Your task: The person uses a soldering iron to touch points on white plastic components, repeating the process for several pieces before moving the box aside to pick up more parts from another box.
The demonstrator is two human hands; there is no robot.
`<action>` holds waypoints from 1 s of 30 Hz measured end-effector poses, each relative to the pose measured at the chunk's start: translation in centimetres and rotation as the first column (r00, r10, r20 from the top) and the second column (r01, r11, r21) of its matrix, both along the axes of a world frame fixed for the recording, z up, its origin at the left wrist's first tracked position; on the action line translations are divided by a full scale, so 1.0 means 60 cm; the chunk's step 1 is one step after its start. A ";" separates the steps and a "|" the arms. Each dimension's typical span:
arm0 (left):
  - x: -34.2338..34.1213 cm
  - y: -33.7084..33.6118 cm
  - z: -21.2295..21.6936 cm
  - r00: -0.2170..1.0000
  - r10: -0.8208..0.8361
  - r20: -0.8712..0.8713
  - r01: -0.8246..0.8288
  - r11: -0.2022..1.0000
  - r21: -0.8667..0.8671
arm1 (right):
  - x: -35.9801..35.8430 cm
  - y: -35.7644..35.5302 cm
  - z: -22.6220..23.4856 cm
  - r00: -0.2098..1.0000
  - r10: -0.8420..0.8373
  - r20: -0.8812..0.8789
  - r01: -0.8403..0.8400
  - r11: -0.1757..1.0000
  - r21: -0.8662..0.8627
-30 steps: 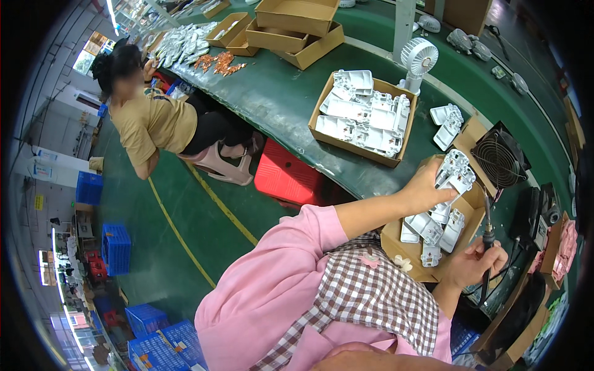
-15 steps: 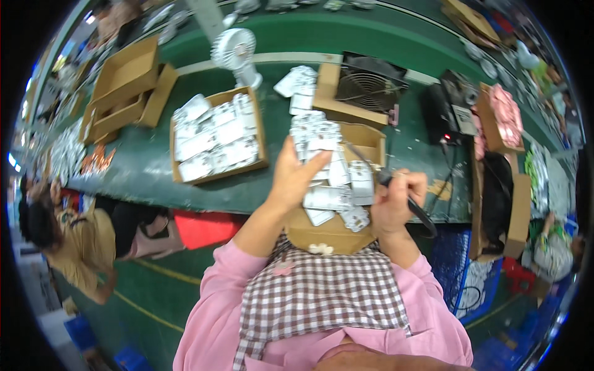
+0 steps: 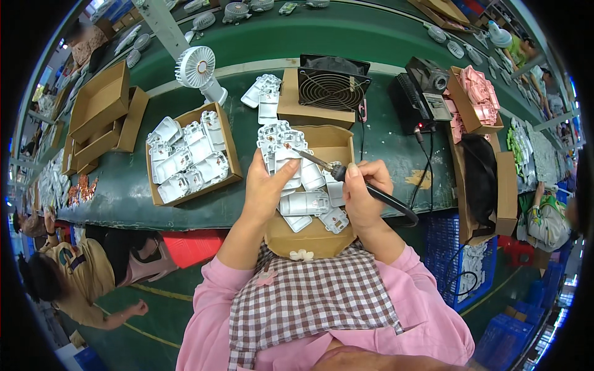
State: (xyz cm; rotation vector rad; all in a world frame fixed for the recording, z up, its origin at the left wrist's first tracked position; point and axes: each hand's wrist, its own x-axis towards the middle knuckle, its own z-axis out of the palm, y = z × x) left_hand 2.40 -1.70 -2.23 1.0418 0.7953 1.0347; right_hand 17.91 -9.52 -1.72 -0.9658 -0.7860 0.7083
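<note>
In my left hand (image 3: 263,188), a white plastic casing (image 3: 275,141) with small copper-coloured metal pieces is gripped between thumb and fingers. My right hand (image 3: 367,187) is wrapped around a soldering iron (image 3: 338,172), its black cord curving away to the right. The iron's thin tip points left and meets or nearly meets the casing near a copper piece; contact is too small to confirm. Below both hands lies an open cardboard box (image 3: 284,246), with several white casings (image 3: 304,203) inside.
To the left, a cardboard box (image 3: 234,166) holds more white casings. Behind it stands a white fan (image 3: 197,67). A black fan unit (image 3: 334,86) sits at the back, and a black box with a red light (image 3: 408,105) stands right. Copper pieces (image 3: 83,188) lie far left.
The iron's tip has moved left and in over the casing in my left hand. The whole view has shifted, so the bench things appear further left.
</note>
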 end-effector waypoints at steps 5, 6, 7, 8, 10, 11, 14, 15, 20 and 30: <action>0.001 -0.001 0.001 1.000 0.002 -0.009 -0.002 1.000 0.014 | -0.001 0.003 -0.002 1.000 0.006 0.012 -0.006 1.000 0.018; 0.001 -0.001 0.001 1.000 0.002 0.002 -0.002 1.000 0.011 | -0.001 0.003 -0.002 1.000 0.005 0.013 -0.005 1.000 0.018; 0.001 -0.001 0.002 1.000 0.002 0.012 -0.002 1.000 0.009 | -0.001 0.003 -0.002 1.000 0.005 0.011 -0.005 1.000 0.016; -0.001 -0.001 0.001 1.000 0.003 0.013 -0.003 1.000 0.009 | -0.001 0.003 -0.003 1.000 0.005 0.009 -0.005 1.000 0.015; -0.003 0.001 -0.004 1.000 -0.013 -0.012 0.013 1.000 0.016 | -0.002 0.005 -0.004 1.000 -0.002 0.011 0.002 1.000 0.026; -0.002 0.001 -0.005 1.000 -0.014 -0.010 0.014 1.000 0.016 | -0.002 0.005 -0.004 1.000 -0.010 0.012 0.009 0.999 0.038; -0.003 0.000 -0.006 1.000 -0.010 -0.014 0.010 1.000 0.013 | -0.002 0.004 -0.003 1.000 -0.001 0.013 0.001 1.000 0.019; -0.003 -0.001 -0.004 1.000 -0.012 -0.004 0.012 1.000 0.010 | -0.003 0.004 -0.003 1.000 0.000 0.013 0.000 1.000 0.019; -0.002 -0.001 0.000 0.999 -0.025 0.023 0.025 1.000 0.009 | -0.003 0.004 -0.004 1.000 0.001 0.006 -0.001 1.000 0.031; 0.000 -0.002 0.002 1.000 -0.002 0.026 0.002 1.000 0.005 | -0.003 0.006 -0.002 1.000 -0.014 0.019 0.013 0.999 0.033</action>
